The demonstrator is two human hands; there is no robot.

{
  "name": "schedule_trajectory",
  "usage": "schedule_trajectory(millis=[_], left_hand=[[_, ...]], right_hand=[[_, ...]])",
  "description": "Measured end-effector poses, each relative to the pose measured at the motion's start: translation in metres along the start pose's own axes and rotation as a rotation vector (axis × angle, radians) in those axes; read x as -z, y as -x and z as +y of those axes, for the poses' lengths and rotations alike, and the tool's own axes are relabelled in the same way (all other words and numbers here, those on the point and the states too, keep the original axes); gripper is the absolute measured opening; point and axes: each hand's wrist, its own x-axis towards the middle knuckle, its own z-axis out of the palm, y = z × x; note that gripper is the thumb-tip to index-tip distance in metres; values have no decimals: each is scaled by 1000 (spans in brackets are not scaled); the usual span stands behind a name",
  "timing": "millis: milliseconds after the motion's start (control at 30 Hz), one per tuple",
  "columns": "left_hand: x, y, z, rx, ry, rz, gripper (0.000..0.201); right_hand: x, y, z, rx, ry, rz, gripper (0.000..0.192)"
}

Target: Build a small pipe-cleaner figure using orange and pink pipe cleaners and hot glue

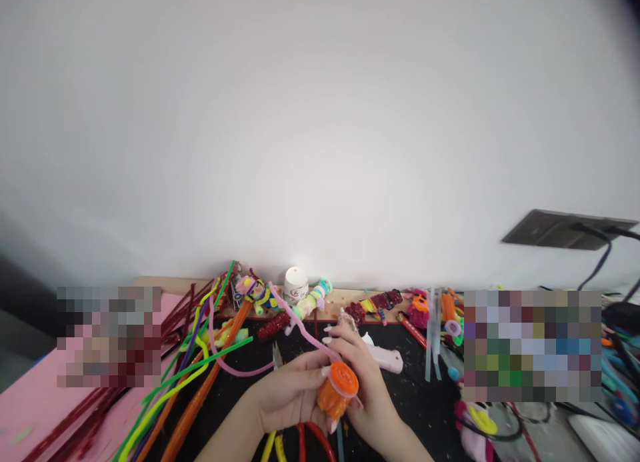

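The left hand curls around an orange piece, fingers closed on its body from the left. The right hand meets it from the other side, fingertips pinching a pink pipe cleaner that arcs up and away from the piece's round top. The piece sits between the 2 hands, low over the black mat. It looks light, fuzzy and easily squashed, so holding its body seems safest; the cleaner bends readily and is best pinched near its end.
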Motion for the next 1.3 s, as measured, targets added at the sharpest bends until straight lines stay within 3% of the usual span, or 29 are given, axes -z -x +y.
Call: schedule_trajectory(millis=[300, 567, 767, 1033, 1300], left_hand=[[5, 3, 1, 37, -38, -15, 30], [3, 4, 4, 54, -56, -42, 28], [4, 4, 3, 65, -84, -33, 23], [2, 4, 6, 76, -86, -24, 24], [5, 3, 5, 80, -66, 0, 28]], right_hand=[[0, -2, -4, 7, -84, -60, 46], [-2, 0, -5, 44, -19, -19, 49], [-4, 4, 0, 59, 41, 57, 48], [-7, 7, 13, -41, 84, 234, 53], [-8, 6, 12, -82, 90, 268, 49]])
